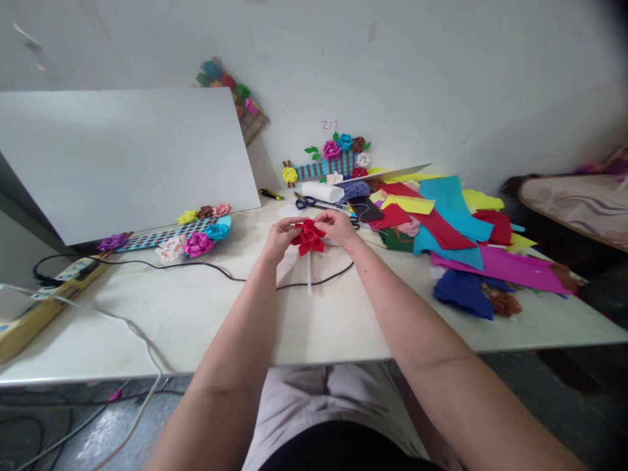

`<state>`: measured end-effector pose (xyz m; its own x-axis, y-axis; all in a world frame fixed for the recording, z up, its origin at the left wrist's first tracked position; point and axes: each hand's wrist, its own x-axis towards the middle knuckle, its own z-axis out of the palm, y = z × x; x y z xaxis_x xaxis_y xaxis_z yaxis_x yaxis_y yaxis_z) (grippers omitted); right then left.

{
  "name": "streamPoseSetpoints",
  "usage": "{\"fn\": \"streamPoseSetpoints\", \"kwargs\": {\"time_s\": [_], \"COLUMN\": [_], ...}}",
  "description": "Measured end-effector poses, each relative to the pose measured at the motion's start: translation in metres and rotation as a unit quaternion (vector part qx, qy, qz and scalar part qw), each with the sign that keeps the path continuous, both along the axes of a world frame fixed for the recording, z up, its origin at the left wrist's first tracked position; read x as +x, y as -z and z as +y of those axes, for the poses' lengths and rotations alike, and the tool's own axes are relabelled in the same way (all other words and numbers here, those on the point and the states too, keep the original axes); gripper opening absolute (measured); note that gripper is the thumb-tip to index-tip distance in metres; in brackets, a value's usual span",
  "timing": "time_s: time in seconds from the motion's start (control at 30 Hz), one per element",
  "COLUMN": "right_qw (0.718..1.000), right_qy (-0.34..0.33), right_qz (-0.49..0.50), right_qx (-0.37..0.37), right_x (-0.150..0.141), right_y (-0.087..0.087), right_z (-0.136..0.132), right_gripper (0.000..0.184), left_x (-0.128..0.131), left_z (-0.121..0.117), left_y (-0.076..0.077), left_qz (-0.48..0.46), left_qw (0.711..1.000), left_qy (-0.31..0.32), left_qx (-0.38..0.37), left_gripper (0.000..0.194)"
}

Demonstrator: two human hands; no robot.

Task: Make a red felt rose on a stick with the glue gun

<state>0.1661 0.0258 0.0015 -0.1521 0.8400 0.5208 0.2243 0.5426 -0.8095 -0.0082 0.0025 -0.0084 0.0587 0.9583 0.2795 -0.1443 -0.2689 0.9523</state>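
Note:
A red fabric flower [308, 237] is held above the white table [206, 314], between both hands. My left hand [279, 237] pinches its left side with closed fingers. My right hand [337, 227] grips its right side, fingers curled over the petals. A thin white strip [309, 275] hangs down from the flower toward the table. A black cable [220, 270] lies on the table just under the hands.
A heap of coloured felt sheets [456, 235] covers the right of the table. Blue scissors [307, 203], a white roll [322, 191] and blue yarn [354, 190] lie behind the hands. Flower-decorated pieces [181, 235] lie at left, a power strip [44, 294] further left.

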Motion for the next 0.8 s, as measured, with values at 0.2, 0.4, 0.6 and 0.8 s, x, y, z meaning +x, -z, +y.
{"fn": "streamPoseSetpoints", "kwargs": {"time_s": [0.2,0.4,0.6,0.8], "right_qw": [1.000,1.000,0.999,0.995], "right_qy": [0.000,0.000,-0.006,-0.006], "right_qz": [-0.008,-0.016,0.000,0.020], "right_qx": [0.018,0.016,-0.039,-0.094], "right_x": [0.000,0.000,-0.001,-0.005], "right_y": [0.000,-0.002,-0.005,-0.008], "right_z": [0.000,-0.003,-0.010,-0.014], "right_gripper": [0.006,0.005,0.005,0.004], "left_x": [0.001,0.001,0.000,0.000], "left_z": [0.000,-0.001,0.003,0.005], "left_y": [0.000,0.000,0.003,0.006], "left_qz": [0.008,0.026,0.033,0.005], "left_qw": [0.999,0.998,0.998,0.999], "left_qy": [-0.024,-0.007,0.019,0.028], "left_qx": [-0.026,-0.049,-0.056,-0.046], "left_gripper": [0.028,0.024,0.022,0.021]}}
